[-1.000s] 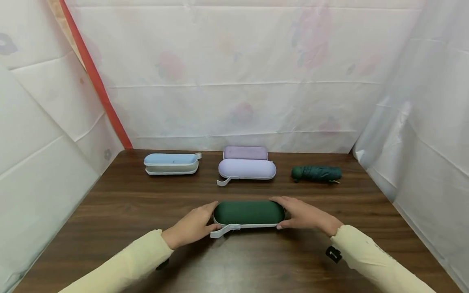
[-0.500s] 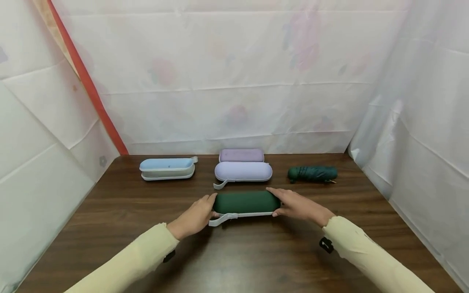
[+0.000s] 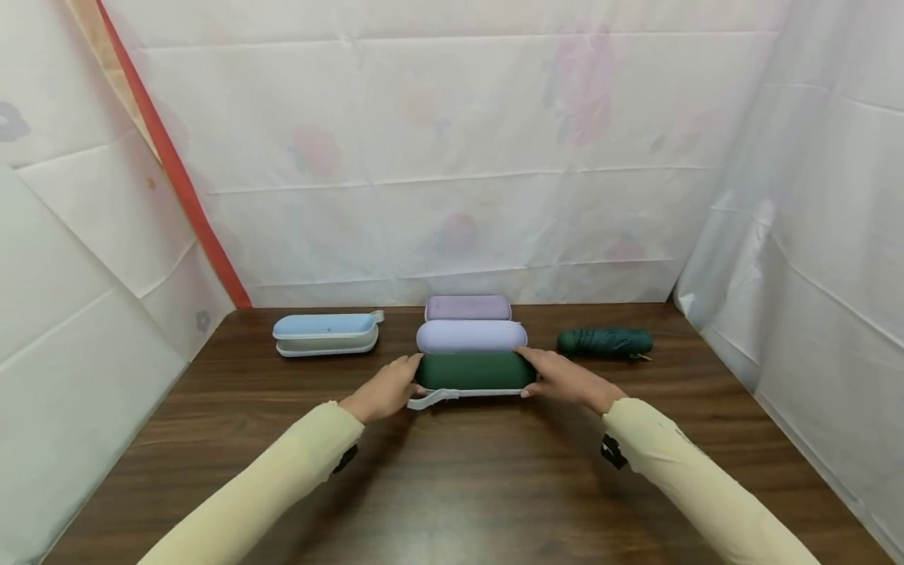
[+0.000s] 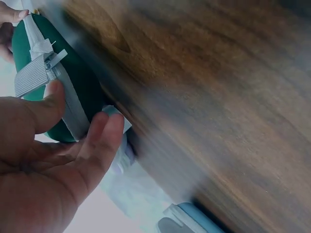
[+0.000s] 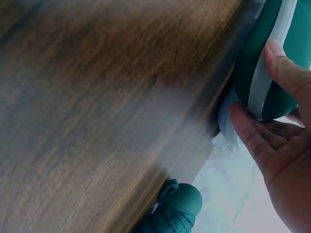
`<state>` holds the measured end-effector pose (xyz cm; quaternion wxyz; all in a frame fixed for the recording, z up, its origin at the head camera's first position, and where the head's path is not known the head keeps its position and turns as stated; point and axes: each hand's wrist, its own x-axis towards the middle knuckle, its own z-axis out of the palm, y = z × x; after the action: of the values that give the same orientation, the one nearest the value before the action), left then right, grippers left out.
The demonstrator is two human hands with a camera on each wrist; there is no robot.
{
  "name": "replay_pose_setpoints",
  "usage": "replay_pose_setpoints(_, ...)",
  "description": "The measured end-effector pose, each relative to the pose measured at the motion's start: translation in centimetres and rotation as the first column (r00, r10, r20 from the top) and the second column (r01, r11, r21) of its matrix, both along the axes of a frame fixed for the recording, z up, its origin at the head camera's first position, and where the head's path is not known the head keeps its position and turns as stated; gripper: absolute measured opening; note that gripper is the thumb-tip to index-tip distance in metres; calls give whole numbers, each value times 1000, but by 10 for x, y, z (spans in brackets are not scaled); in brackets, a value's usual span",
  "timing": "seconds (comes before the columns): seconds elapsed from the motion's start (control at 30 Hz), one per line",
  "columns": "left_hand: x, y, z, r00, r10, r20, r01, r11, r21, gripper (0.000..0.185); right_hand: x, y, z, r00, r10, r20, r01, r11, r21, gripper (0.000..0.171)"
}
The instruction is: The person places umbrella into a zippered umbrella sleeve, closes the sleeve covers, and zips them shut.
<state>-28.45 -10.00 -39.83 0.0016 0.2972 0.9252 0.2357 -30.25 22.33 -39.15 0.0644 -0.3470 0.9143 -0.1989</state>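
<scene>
A dark green zip case (image 3: pixel 475 370) with a white zip band and grey wrist strap (image 3: pixel 432 399) is held between my two hands, its long side facing me. My left hand (image 3: pixel 387 388) grips the left end; in the left wrist view its thumb lies on the zip band (image 4: pixel 73 109) near the puller. On the right end, my right hand (image 3: pixel 570 381) has its thumb at the zip band and fingers around the end. Directly behind the green case is a lavender case (image 3: pixel 472 335), its front edge hidden. A mauve case (image 3: pixel 468 307) lies behind that one.
A light blue case (image 3: pixel 325 325), gaping along its front, lies at the back left of the wooden table (image 3: pixel 452 486). At the back right is a folded dark green umbrella (image 3: pixel 606 341). White sheeting (image 3: pixel 395 118) encloses the back and sides.
Both hands have carried the green case away from me, from mid-table to right in front of the lavender case. The other cases and the umbrella have stayed put.
</scene>
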Motion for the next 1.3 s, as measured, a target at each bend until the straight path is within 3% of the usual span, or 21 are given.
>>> replay_pose_setpoints(0.37, -16, 3, -4, 998, 65, 16, -65, 997, -41, 51, -14, -3, -3, 998, -57, -3, 58, 998, 24, 78)
replay_pose_setpoints(0.87, -18, 2, -11, 997, 69, 22, -67, 996, -60, 56, -13, -3, -10, 999, -16, -45, 16, 1000, 7, 75)
replay_pose_setpoints(1.1, -18, -3, -4, 995, 63, 82, -55, 994, -99, 58, -14, -4, -9, 999, -40, -19, 40, 999, 27, 78)
replay_pose_setpoints(1.3, -27, -26, 10, 998, 56, -23, -59, 981, -186, 51, -12, 5, 2, 996, -83, 46, 81, 996, 43, 77)
